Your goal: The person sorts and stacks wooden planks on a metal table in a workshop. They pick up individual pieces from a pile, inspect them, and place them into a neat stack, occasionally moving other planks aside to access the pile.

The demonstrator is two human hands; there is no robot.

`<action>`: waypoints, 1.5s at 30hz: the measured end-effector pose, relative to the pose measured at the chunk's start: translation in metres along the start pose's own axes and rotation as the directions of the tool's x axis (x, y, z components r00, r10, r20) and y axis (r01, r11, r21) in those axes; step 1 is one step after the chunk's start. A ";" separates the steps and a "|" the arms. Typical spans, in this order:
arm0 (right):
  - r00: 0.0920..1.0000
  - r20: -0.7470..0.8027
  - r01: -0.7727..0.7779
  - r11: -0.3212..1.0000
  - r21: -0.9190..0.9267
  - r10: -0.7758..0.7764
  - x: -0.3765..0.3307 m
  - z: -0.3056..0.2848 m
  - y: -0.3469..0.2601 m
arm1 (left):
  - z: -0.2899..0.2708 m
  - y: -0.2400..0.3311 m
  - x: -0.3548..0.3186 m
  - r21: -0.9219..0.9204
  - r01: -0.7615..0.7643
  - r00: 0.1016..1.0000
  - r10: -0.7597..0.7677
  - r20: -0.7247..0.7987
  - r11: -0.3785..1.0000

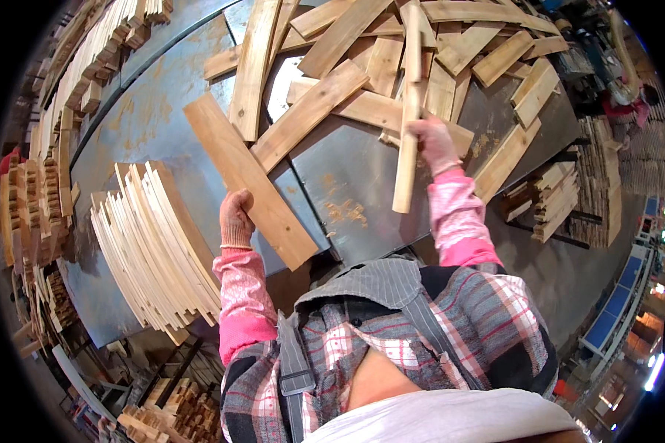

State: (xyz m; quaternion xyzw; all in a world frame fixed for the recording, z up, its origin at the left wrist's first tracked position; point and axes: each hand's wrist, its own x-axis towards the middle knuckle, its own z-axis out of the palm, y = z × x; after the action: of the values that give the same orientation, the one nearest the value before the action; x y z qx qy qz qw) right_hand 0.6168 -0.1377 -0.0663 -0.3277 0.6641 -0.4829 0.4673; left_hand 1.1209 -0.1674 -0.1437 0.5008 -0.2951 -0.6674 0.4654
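My left hand (236, 216), in what looks like a knit glove, is closed on the edge of a wide wooden board (251, 181). That board slants across the metal table with its broad face up. In my right hand (434, 145) is a narrow-looking wooden plank (407, 173), gripped along its length and pointing away from me. Its far end overlaps another upright-looking strip (413, 44), and I cannot tell whether they touch. Just beyond both hands lies a loose heap of boards (380, 66), crossing one another at many angles.
A neat row of boards on edge (151, 244) stands left on the metal table (355, 181). More stacked wood (33, 199) lines the far left. Right of the table are board stacks (558, 199) and another person (632, 111). Stacked wood blocks (174, 417) sit lower left.
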 end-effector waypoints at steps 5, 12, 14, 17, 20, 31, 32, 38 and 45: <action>0.990 0.022 -0.127 0.827 0.547 0.138 -0.053 -0.011 0.028 | 0.015 0.044 -0.036 -0.087 0.112 0.994 -0.112 0.005 0.990; 1.000 -0.019 -0.018 0.994 0.111 0.020 -0.075 0.065 0.056 | -0.059 0.060 -0.048 -0.009 0.101 0.987 -0.101 -0.125 0.995; 0.976 0.180 -0.189 0.890 0.414 0.123 -0.077 0.089 0.054 | -0.077 0.060 -0.039 0.027 0.099 0.991 -0.096 -0.089 0.995; 0.918 0.385 -0.239 0.903 0.358 0.090 -0.080 0.166 0.027 | -0.107 0.054 -0.035 0.078 -0.039 0.999 0.038 0.011 0.996; 0.895 0.429 -0.251 0.935 0.249 0.126 -0.097 0.244 -0.007 | -0.101 0.068 -0.033 -0.250 0.202 0.964 -0.238 -0.123 0.947; 0.695 0.696 0.417 0.689 -0.593 0.178 -0.123 0.409 0.044 | -0.079 0.048 -0.013 0.823 0.088 0.941 0.224 -0.254 0.562; 0.769 0.631 0.422 0.663 -0.618 0.099 -0.106 0.408 0.036 | -0.075 0.046 -0.016 0.777 0.124 0.923 0.216 -0.318 0.617; 0.978 -0.173 -0.207 0.690 -0.694 0.120 0.065 0.401 -0.068 | -0.064 0.037 -0.013 0.858 0.246 0.887 0.252 -0.387 0.450; 0.974 -0.205 -0.191 0.828 -0.527 0.094 0.084 0.414 -0.051 | -0.051 0.051 -0.018 0.814 0.378 0.865 0.144 -0.480 0.442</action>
State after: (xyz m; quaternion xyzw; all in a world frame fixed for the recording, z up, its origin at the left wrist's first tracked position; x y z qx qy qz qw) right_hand 0.9753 -0.3669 -0.0834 -0.3537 0.8336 -0.2649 0.3314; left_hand 1.1870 -0.1672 -0.1089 0.8377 -0.4367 -0.2961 0.1410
